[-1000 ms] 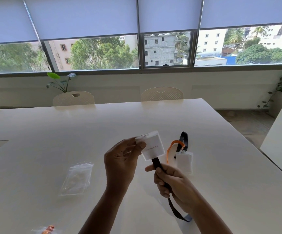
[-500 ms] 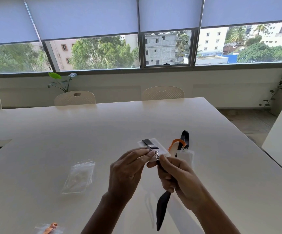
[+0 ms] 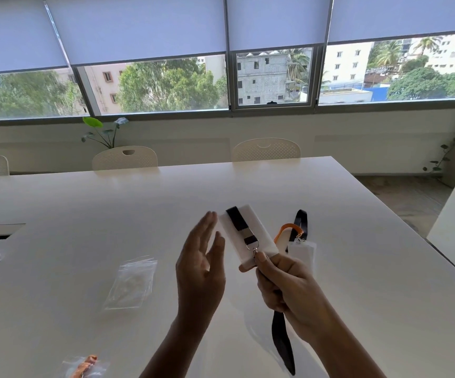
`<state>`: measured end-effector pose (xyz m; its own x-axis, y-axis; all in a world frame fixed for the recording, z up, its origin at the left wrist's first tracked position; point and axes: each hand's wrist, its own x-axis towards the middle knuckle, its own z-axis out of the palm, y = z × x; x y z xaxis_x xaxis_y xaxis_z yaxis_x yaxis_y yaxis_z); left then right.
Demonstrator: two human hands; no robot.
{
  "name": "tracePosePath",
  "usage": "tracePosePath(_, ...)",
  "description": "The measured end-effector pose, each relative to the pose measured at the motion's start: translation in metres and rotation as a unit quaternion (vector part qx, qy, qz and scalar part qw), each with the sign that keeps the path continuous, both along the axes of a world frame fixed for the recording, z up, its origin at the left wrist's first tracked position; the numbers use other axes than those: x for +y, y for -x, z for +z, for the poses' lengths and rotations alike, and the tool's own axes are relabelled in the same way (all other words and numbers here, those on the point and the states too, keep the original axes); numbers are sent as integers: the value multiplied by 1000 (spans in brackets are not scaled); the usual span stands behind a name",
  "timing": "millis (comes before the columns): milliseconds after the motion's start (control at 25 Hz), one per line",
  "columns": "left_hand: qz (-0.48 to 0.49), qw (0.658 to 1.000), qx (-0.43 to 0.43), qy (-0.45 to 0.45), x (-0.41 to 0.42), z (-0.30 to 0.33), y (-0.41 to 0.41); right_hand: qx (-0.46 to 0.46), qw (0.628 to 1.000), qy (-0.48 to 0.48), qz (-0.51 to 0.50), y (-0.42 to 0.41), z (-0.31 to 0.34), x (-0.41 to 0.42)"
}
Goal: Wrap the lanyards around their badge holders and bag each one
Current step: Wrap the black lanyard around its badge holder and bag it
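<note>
Pinching the badge holder (image 3: 248, 236) at its clip end above the tabletop's (image 3: 139, 214) middle, the right hand (image 3: 289, 290) pins the black lanyard (image 3: 238, 225) flat while the left hand (image 3: 201, 266) hovers spread, likely readying another wrap.

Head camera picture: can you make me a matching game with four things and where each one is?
Things:
1. black lanyard
2. empty clear bag
3. orange lanyard
4. left hand

Places or states:
A. flat on the table, left of both hands
B. open, holding nothing
C. lying over the white badge holder, tail hanging below the right hand
D. on the table behind the right hand

Pairs: 1-C, 2-A, 3-D, 4-B
</note>
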<state>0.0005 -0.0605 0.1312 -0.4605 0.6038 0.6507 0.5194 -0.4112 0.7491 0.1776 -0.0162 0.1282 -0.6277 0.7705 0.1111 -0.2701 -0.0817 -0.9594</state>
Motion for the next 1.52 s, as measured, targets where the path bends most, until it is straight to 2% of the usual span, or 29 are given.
tracePosePath(80, -67, 988, -123, 61, -3, 6, -3, -10, 1000, -8, 6, 1, -1, -2)
tracePosePath(200, -181, 944, -255, 104, -2, 11, 1, -36, 999, -23, 3, 2, -2, -4)
tracePosePath(360, -183, 930, -303, 96, 0, 13, 0, -58, 998, -16, -1, 3, -5, -5)
tracePosePath(520, -183, 902, -386, 61, 2, 12, 0, -55, 998, -2, 35, 1, -12, -5)
tracePosePath(600, -157, 908, -383, 56, 2, 11, 1, -62, 997, 0, 35, -1, -15, -5)
tracePosePath(720, -128, 928, -348, 30, 2, 13, 0, -71, 997, -6, 33, -3, -17, -5)
tracePosePath(800, -107, 951, -290, 9, -1, 14, -2, -69, 997, -7, 35, -4, -15, -5)
tracePosePath(920, -55, 990, -128, 2, -8, 12, -3, -66, 997, -10, 41, -5, -11, -5)
tracePosePath(1000, -30, 999, -11, -2, -13, 10, -4, -64, 997, -16, 44, -5, -6, -4)
tracePosePath(1080, -50, 997, 60, -14, -15, 6, -5, -52, 997, -15, 48, -6, -2, -3)
tracePosePath(1280, -163, 974, 160, 5, -15, -8, 1, -6, 997, 11, 77, -7, 3, 0)
tracePosePath(1520, -212, 957, 193, 33, -14, -15, 16, 0, 994, 30, 108, -10, -1, 2)
